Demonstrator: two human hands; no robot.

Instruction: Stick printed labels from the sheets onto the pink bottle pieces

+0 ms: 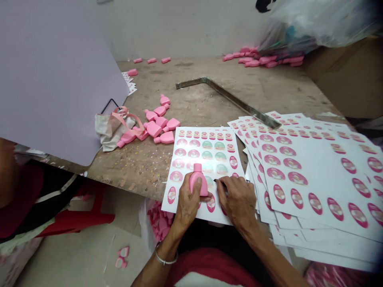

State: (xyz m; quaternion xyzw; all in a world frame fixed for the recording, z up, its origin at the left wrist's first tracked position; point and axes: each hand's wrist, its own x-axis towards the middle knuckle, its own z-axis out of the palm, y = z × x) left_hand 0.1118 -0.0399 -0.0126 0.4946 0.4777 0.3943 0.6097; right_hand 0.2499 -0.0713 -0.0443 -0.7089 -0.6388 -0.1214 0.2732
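Upright in my left hand (pixel 188 199) is a small pink bottle (pixel 198 181), its cap pointing away from me and my thumb across its front. Beneath both hands lies a sticker sheet (pixel 187 145) with rows of pink and green oval labels. My right hand (pixel 237 197) is closed around a thin dark tool (pixel 220 184), whose tip is over the sheet close to the bottle. Only part of the tool shows between the fingers. Several loose pink bottles (pixel 154 128) are piled on the table beyond the sheet, to the left.
Sticker sheets (pixel 317 159) overlap at the right, with a bent metal bar (pixel 233 97) resting against them. A cloth pouch (pixel 109 131) lies beside a large pale panel (pixel 60 79). More pink bottles (pixel 263 59) line the wall. Another person's arm (pixel 7 171) shows at left.
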